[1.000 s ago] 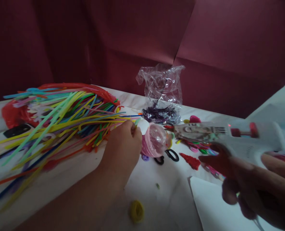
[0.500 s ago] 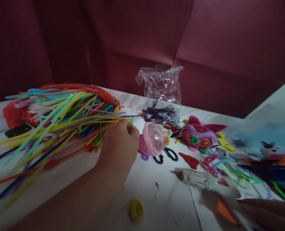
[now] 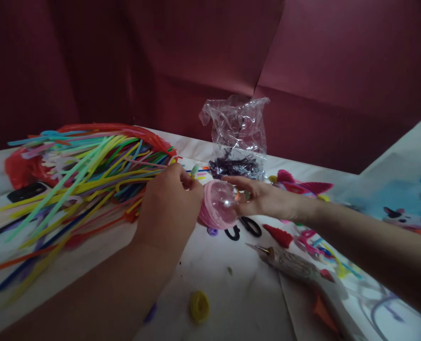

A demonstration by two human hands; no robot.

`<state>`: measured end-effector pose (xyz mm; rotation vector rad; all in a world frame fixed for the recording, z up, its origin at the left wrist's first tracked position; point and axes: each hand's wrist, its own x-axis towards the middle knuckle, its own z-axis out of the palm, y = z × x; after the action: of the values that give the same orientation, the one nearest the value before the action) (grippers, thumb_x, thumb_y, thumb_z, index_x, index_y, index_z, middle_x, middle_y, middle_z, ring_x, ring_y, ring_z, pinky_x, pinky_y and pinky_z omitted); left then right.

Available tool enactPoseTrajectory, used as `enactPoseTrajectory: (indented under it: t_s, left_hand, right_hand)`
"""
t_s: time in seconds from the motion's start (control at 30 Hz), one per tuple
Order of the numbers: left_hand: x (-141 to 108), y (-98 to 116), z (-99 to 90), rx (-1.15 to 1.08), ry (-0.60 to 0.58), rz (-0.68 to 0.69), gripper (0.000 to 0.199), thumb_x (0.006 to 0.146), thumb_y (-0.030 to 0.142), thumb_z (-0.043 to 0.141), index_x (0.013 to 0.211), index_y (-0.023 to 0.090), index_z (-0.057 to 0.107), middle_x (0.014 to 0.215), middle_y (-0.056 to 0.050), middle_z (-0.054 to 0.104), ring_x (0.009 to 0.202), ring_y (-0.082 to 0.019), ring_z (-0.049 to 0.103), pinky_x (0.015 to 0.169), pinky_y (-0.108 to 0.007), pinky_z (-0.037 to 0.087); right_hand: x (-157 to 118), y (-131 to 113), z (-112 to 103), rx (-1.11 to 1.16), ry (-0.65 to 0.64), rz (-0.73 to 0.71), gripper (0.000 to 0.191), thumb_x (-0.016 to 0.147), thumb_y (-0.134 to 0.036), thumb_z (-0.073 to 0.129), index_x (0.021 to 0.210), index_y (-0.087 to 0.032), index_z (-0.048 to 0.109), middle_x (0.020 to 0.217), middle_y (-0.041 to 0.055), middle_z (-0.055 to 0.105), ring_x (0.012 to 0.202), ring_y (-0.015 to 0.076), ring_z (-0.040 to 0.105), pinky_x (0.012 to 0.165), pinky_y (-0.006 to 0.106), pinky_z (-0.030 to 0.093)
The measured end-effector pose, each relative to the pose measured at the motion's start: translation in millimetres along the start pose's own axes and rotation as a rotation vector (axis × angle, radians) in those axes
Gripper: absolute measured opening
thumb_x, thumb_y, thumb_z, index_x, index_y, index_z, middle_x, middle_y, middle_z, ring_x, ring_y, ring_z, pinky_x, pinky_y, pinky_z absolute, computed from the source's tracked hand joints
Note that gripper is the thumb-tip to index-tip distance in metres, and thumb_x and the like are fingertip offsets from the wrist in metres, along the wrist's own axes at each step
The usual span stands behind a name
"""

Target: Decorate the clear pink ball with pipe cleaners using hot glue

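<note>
A clear plastic ball (image 3: 220, 204) wrapped in pink pipe cleaner on its left side sits on the white table between my hands. My right hand (image 3: 258, 198) has its fingers around the ball's clear right end. My left hand (image 3: 176, 194) is at the ball's left edge, its fingers pinched, with a small pale green piece (image 3: 194, 171) showing at the fingertips. Below the ball lies a small purple coil (image 3: 212, 232), and beside it the black handles of scissors (image 3: 251, 227). A yellow coil (image 3: 199, 306) rests nearer the front.
Many coloured pipe cleaners (image 3: 85, 175) spread over the left. Behind stands a clear bag (image 3: 238, 135) with dark purple strands. A glue gun (image 3: 291, 265) points left at the front right. A red cone (image 3: 278, 235) and a pink, eared figure (image 3: 306, 188) are near my right arm.
My right hand has come in from the lower right onto the ball. The ball has shifted slightly left, and my left hand has moved slightly up and left.
</note>
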<state>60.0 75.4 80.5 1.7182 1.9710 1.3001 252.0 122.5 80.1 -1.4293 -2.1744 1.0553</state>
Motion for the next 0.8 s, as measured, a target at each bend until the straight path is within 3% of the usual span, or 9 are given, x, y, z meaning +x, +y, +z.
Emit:
enactPoseTrajectory:
  t_s: [0.13, 0.33, 0.47, 0.57, 0.67, 0.8]
  left_hand:
    - [-6, 2, 0.5, 0.151, -0.020, 0.102, 0.006, 0.077, 0.022, 0.052, 0.071, 0.022, 0.052, 0.072, -0.003, 0.065, 0.071, -0.021, 0.062, 0.065, -0.032, 0.042]
    - [-10, 4, 1.8, 0.223, -0.103, 0.150, 0.006, 0.079, 0.022, 0.051, 0.074, 0.021, 0.054, 0.075, -0.003, 0.067, 0.074, -0.021, 0.063, 0.064, -0.031, 0.039]
    - [-3, -2, -2.5, 0.177, -0.015, 0.180, 0.006, 0.076, 0.021, 0.049, 0.071, 0.021, 0.050, 0.069, -0.001, 0.062, 0.064, -0.017, 0.058, 0.059, -0.029, 0.036]
    - [4, -7, -6.6, 0.098, 0.029, 0.111, 0.009, 0.072, 0.022, 0.051, 0.065, 0.022, 0.045, 0.061, 0.002, 0.056, 0.056, -0.014, 0.052, 0.055, -0.027, 0.033]
    - [7, -11, -9.2, 0.065, -0.038, 0.048, 0.010, 0.068, 0.024, 0.052, 0.062, 0.022, 0.044, 0.055, 0.004, 0.052, 0.050, -0.013, 0.047, 0.052, -0.026, 0.031]
    - [4, -10, -11.6, 0.146, -0.074, 0.117, 0.009, 0.070, 0.024, 0.050, 0.064, 0.023, 0.043, 0.056, 0.004, 0.051, 0.051, -0.014, 0.046, 0.052, -0.027, 0.027]
  right_hand:
    - [-12, -13, 19, -0.061, 0.102, -0.055, 0.089, 0.063, -0.031, 0.072, 0.143, -0.015, 0.037, 0.128, 0.0113, 0.055, 0.115, 0.0317, 0.053, 0.099, 0.045, 0.044]
    - [-18, -9, 13, 0.308, -0.059, 0.032, 0.079, 0.071, -0.029, 0.057, 0.146, -0.023, 0.032, 0.146, 0.0013, 0.039, 0.132, 0.0255, 0.038, 0.109, 0.041, 0.034]
    - [-18, -7, 8, 0.295, -0.072, 0.060, 0.072, 0.075, -0.029, 0.060, 0.143, -0.022, 0.037, 0.146, 0.0011, 0.040, 0.135, 0.0236, 0.034, 0.113, 0.038, 0.029]
    - [-18, -9, 11, 0.270, -0.114, 0.057, 0.074, 0.078, -0.033, 0.063, 0.145, -0.024, 0.033, 0.144, 0.0024, 0.042, 0.131, 0.0254, 0.040, 0.111, 0.041, 0.032]
    - [-19, -8, 16, 0.281, -0.115, 0.050, 0.080, 0.076, -0.033, 0.064, 0.147, -0.024, 0.027, 0.144, 0.0049, 0.042, 0.123, 0.0277, 0.048, 0.104, 0.043, 0.040]
    - [-20, -9, 20, 0.243, -0.102, 0.049, 0.079, 0.076, -0.034, 0.063, 0.145, -0.023, 0.029, 0.132, 0.0067, 0.052, 0.110, 0.0274, 0.057, 0.093, 0.042, 0.047]
